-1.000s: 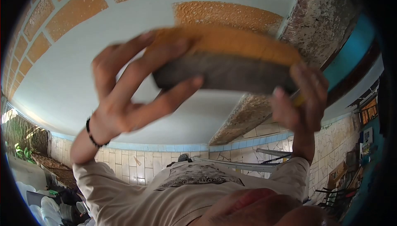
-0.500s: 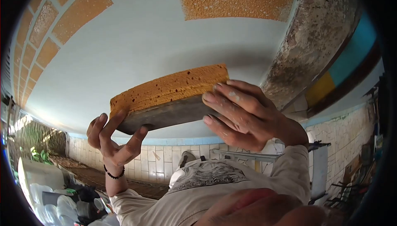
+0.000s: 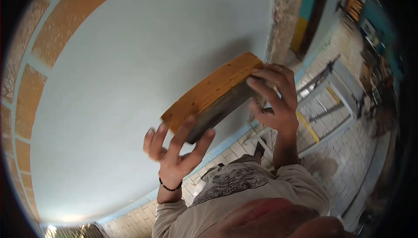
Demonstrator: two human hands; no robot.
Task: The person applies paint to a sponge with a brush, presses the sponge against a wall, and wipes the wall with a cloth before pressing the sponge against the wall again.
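Note:
A sponge float [image 3: 211, 91], orange sponge on a dark grey backing, is held tilted between my hands in front of the pale wall [image 3: 130, 72]. My left hand [image 3: 175, 157], with a black beaded bracelet at its wrist, grips the lower left end between fingers and thumb. At the upper right end, my right hand [image 3: 278, 98] has its fingers over the edge of the backing. Its fingers look smudged with pale residue. The float's handle, if it has one, is hidden.
Orange brick-like patches [image 3: 32, 101] line the wall's left side. A rough, worn pillar [image 3: 285, 16] borders it on the right. A grey metal stepladder [image 3: 344, 85] is at the right on the tiled floor [image 3: 361, 151]. Assorted items crowd the far right.
My view has turned, bringing the stepladder into fuller view at the right. The sponge float tilts more steeply, its right end higher. Both hands still hold it.

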